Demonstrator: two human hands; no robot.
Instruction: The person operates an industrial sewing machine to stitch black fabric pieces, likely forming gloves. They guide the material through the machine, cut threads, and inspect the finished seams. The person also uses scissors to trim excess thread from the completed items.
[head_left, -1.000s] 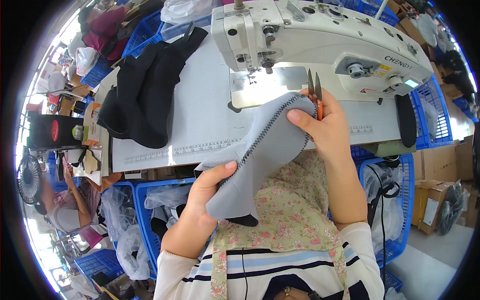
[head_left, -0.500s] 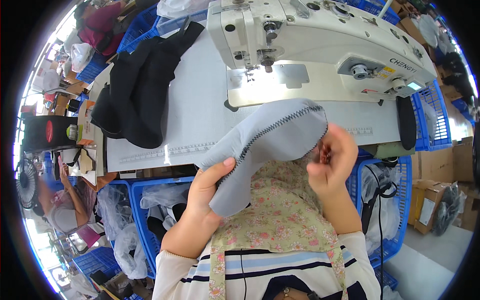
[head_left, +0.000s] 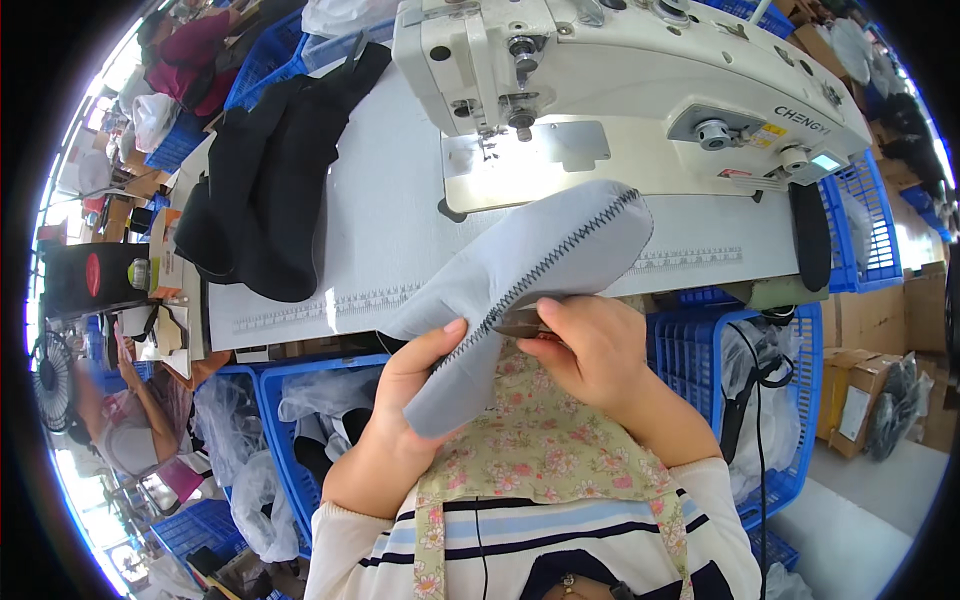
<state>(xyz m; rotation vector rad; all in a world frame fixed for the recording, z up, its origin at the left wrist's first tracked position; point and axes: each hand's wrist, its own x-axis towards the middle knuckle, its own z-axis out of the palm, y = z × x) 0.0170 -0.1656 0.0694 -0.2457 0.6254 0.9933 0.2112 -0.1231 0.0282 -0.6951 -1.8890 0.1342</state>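
A light grey, sock-shaped fabric piece with a dark zigzag seam along it is held up over my lap, in front of the table's near edge. My left hand grips its lower left part, thumb on top beside the seam. Close to the seam's right side, my right hand is closed in a pinch. From its fingertips a small dark, shiny tool pokes out against the fabric's underside edge; most of it is hidden.
A white sewing machine stands beyond the fabric, its needle area lit. Black fabric pieces lie on the left of the grey table. Blue crates with plastic bags flank my lap. Another person sits far left.
My right hand has moved left and down from the fabric's far right edge to the middle of the seam. The fabric has turned so its seam runs straighter; my left hand keeps hold.
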